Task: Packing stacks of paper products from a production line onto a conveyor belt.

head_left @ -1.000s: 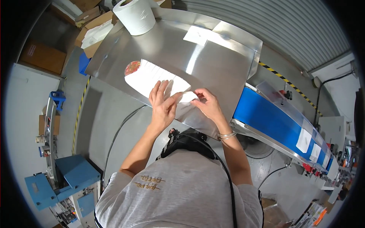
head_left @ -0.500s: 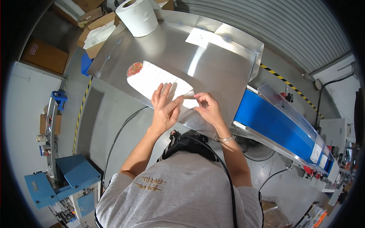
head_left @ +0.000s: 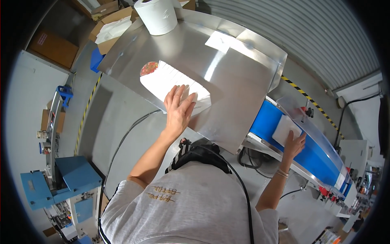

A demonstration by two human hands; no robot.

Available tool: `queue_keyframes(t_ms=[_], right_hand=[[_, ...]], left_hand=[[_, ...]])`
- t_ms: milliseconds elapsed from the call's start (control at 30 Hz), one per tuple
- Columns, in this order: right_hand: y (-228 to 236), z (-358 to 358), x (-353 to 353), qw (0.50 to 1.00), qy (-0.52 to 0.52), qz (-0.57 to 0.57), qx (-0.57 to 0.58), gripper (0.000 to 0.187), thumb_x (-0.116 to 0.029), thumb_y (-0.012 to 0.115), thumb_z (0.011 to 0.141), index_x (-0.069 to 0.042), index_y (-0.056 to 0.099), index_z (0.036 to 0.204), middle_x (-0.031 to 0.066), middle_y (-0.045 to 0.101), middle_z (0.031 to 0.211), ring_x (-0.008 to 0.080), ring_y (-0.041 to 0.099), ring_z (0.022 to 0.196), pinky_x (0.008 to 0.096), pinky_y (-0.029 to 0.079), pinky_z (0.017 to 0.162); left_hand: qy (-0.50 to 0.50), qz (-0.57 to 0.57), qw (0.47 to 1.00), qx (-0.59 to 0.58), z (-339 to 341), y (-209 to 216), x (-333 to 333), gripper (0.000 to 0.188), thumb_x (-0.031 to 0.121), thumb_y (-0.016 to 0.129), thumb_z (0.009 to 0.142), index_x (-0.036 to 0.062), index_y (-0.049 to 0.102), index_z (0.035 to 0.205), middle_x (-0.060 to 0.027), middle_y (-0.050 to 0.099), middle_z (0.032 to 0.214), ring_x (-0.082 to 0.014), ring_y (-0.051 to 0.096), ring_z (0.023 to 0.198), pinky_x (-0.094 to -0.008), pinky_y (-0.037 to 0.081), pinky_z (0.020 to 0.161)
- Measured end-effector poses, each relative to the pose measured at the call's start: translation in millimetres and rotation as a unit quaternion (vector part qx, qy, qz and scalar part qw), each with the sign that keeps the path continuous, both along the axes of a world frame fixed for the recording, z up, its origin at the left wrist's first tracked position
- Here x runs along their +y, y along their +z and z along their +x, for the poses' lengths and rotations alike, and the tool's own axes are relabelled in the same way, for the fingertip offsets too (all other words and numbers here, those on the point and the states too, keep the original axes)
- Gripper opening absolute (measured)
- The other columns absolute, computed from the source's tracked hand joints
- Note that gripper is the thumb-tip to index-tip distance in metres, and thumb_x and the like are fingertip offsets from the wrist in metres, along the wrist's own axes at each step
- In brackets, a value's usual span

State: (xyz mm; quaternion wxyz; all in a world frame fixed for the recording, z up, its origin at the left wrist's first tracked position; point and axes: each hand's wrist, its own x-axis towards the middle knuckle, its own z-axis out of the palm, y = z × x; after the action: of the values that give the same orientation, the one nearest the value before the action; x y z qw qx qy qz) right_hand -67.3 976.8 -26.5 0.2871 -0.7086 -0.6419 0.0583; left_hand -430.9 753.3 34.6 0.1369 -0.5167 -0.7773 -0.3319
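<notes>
A row of overlapping flat white packets or folded sheets point(head_left: 172, 77) lies slantwise on the metal table. At its far left end sits a rounded, red-patterned item point(head_left: 149, 68), whose kind I cannot make out. My left hand point(head_left: 178, 112) rests on the near end of the row, fingers stretched out and lying on the top sheets. On the blue conveyor belt point(head_left: 264, 118) at the right lies a single white flat packet point(head_left: 284, 128). My right hand point(head_left: 294, 145) is at its near right edge, thumb on it and fingers extended, apparently not closed around it.
A white paper roll point(head_left: 156, 18) stands at the table's far edge, beside a cardboard box point(head_left: 106, 42) holding white material. A white sheet point(head_left: 218, 40) lies at the table's back. A clear guard point(head_left: 319, 128) runs along the belt's far side. More white pieces point(head_left: 340, 179) sit down the belt.
My right hand has moved from the near end of the row rightward to the belt, where a white packet now lies. My left hand has stayed on the row.
</notes>
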Motion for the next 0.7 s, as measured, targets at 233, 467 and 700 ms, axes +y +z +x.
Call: queue_keyframes(t_ms=[233, 467, 700], right_hand=[[65.1, -152.9, -57.6, 0.831, 0.489, -0.123, 0.237, 0.055, -0.012, 0.077, 0.07, -0.01, 0.054, 0.12, 0.0122, 0.056, 0.117, 0.0283, 0.054, 0.107, 0.0356, 0.046, 0.087], [21.0, -222.9, -61.5, 0.682, 0.562, -0.315, 0.346, 0.042, -0.008, 0.066, 0.084, -0.004, 0.05, 0.122, 0.0033, 0.056, 0.117, 0.0122, 0.055, 0.099, 0.0269, 0.047, 0.082], [-31.7, -55.4, 16.7, 0.942, 0.163, -0.159, 0.247, 0.05, -0.043, 0.059, 0.088, 0.002, 0.057, 0.109, 0.0174, 0.063, 0.107, 0.0294, 0.062, 0.097, 0.037, 0.048, 0.081]], left_hand=[[-0.03, 0.004, 0.999, 0.012, 1.0, 1.5, -5.3, 0.03, 0.008, 0.073, 0.071, 0.0153, 0.07, 0.1, -0.0139, 0.05, 0.13, -0.0385, 0.039, 0.124, -0.0505, 0.03, 0.1], [-0.029, -0.054, 0.998, -0.007, -4.1, 23.0, 0.0, 0.037, 0.021, 0.068, 0.08, 0.0116, 0.063, 0.115, -0.017, 0.039, 0.14, -0.0377, 0.028, 0.133, -0.0517, 0.023, 0.105], [-0.025, -0.034, 0.999, -0.002, -24.7, 11.0, -7.8, 0.035, 0.002, 0.067, 0.076, 0.008, 0.064, 0.111, -0.0124, 0.053, 0.126, -0.0349, 0.044, 0.12, -0.0468, 0.034, 0.099]])
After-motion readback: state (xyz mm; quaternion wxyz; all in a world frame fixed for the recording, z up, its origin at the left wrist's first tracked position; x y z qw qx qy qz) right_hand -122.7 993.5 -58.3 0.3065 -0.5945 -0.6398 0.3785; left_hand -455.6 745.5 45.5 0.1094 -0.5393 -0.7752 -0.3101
